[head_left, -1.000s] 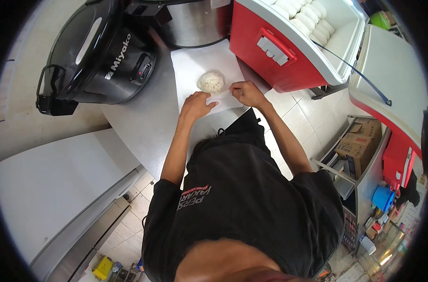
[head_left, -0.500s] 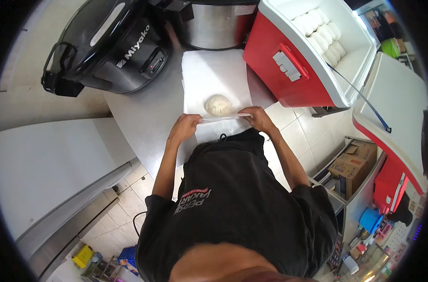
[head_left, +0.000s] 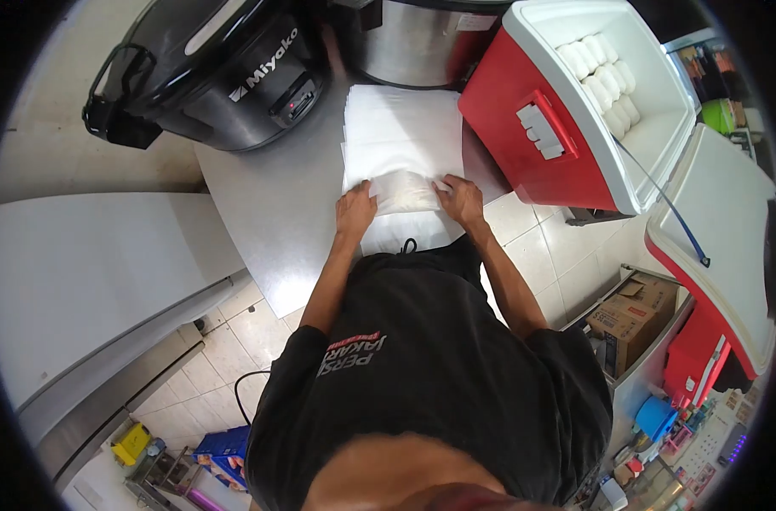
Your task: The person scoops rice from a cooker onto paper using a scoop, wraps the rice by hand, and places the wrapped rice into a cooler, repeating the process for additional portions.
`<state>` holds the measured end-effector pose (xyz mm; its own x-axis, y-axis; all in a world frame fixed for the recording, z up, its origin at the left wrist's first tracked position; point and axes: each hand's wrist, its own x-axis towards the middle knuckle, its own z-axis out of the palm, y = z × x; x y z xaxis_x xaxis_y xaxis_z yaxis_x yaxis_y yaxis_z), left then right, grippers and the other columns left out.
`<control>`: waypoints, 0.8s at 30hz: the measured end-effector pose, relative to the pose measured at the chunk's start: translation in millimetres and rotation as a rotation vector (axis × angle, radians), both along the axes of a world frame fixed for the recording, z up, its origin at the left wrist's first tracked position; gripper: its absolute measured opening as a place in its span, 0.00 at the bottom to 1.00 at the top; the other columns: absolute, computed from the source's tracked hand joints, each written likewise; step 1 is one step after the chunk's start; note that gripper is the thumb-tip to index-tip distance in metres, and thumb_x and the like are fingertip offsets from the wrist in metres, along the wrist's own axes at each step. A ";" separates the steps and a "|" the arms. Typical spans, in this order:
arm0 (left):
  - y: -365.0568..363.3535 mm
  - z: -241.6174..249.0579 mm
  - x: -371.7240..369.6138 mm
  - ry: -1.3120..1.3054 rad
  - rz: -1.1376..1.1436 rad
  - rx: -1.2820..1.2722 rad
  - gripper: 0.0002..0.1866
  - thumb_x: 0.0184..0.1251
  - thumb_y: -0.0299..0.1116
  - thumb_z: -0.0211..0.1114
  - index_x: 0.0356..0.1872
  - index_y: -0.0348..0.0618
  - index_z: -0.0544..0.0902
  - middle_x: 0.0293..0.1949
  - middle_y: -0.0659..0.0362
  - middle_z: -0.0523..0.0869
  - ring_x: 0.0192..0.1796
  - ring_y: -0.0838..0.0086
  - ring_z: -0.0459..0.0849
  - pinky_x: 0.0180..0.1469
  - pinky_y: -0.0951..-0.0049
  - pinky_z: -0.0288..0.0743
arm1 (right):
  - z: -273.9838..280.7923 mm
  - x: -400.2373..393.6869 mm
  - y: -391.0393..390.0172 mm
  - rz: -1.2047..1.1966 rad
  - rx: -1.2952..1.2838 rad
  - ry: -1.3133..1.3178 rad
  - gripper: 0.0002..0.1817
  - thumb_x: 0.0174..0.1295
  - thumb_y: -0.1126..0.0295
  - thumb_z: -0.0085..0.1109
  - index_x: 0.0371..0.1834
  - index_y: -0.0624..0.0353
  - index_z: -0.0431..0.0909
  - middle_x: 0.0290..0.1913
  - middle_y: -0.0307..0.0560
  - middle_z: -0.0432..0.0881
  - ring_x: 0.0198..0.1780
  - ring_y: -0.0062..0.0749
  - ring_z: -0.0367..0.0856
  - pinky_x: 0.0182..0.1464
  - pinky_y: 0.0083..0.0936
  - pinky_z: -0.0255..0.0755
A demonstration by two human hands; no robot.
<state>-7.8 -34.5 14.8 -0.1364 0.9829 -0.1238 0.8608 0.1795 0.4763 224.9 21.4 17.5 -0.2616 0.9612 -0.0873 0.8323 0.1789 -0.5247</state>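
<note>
On the near half of the paper stack (head_left: 400,128), a folded sheet (head_left: 399,186) covers a pale mound (head_left: 412,201), probably rice, which shows only dimly through it. The left hand (head_left: 356,210) has its fingers pinched on the fold's left side, and the right hand (head_left: 462,201) grips the opposite side. An even pull from both should keep the fold square; it seems best drawn snug against the mound without squashing it, the stack beneath held flat. The stack rests on a smooth metal tabletop (head_left: 273,221), which extends to its left. Beyond the stack stand a black rice cooker (head_left: 226,102), to the far left, and a steel-sided pot (head_left: 413,47), directly behind. To its right, an open red cooler (head_left: 511,106) holds rows of white bundles (head_left: 599,72); pale floor tiles (head_left: 528,243) show nearer, also right of the stack.
</note>
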 end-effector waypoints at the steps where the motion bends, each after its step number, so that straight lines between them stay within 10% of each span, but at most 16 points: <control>1: 0.6 15.3 1.7 0.020 -0.006 0.008 0.13 0.58 0.31 0.60 0.44 0.38 0.77 0.42 0.45 0.81 0.45 0.55 0.80 0.50 0.56 0.72 | -8.3 4.1 5.0 0.032 0.055 0.057 0.15 0.54 0.60 0.63 0.40 0.58 0.78 0.34 0.53 0.81 0.40 0.51 0.78 0.46 0.44 0.71; 8: -10.9 18.8 28.3 -0.124 -0.656 0.309 0.24 0.66 0.37 0.54 0.62 0.42 0.70 0.69 0.50 0.61 0.73 0.57 0.55 0.72 0.54 0.48 | 6.7 -31.7 80.2 0.336 0.332 0.015 0.21 0.46 0.61 0.67 0.42 0.56 0.75 0.43 0.48 0.77 0.53 0.49 0.70 0.52 0.42 0.66; 11: -8.0 11.6 35.7 -0.009 -0.657 0.259 0.25 0.69 0.41 0.51 0.65 0.44 0.67 0.71 0.50 0.56 0.75 0.58 0.49 0.73 0.51 0.41 | 21.2 -42.5 101.5 0.428 -0.107 -0.216 0.20 0.46 0.62 0.67 0.41 0.56 0.76 0.45 0.48 0.77 0.53 0.49 0.71 0.51 0.41 0.67; 18: -4.1 5.1 34.9 -0.053 -0.616 0.311 0.25 0.68 0.39 0.52 0.65 0.44 0.66 0.70 0.49 0.59 0.73 0.56 0.52 0.71 0.49 0.46 | 49.9 -34.6 78.8 0.551 -0.094 0.116 0.15 0.48 0.68 0.63 0.39 0.60 0.75 0.39 0.51 0.80 0.44 0.49 0.78 0.47 0.41 0.71; 20: -1.3 6.8 30.5 -0.504 -0.456 0.421 0.23 0.68 0.35 0.53 0.63 0.43 0.67 0.68 0.50 0.62 0.72 0.57 0.54 0.71 0.49 0.48 | 60.5 -25.3 59.7 0.606 -0.057 0.131 0.11 0.49 0.74 0.63 0.37 0.61 0.75 0.33 0.52 0.80 0.38 0.48 0.79 0.45 0.39 0.70; 24: 28.0 45.8 7.9 0.219 -0.526 0.484 0.25 0.56 0.26 0.57 0.59 0.44 0.72 0.66 0.52 0.65 0.67 0.56 0.64 0.68 0.57 0.57 | 55.5 -6.2 30.5 0.746 0.191 0.025 0.12 0.53 0.75 0.58 0.42 0.58 0.75 0.40 0.49 0.81 0.45 0.45 0.79 0.48 0.39 0.72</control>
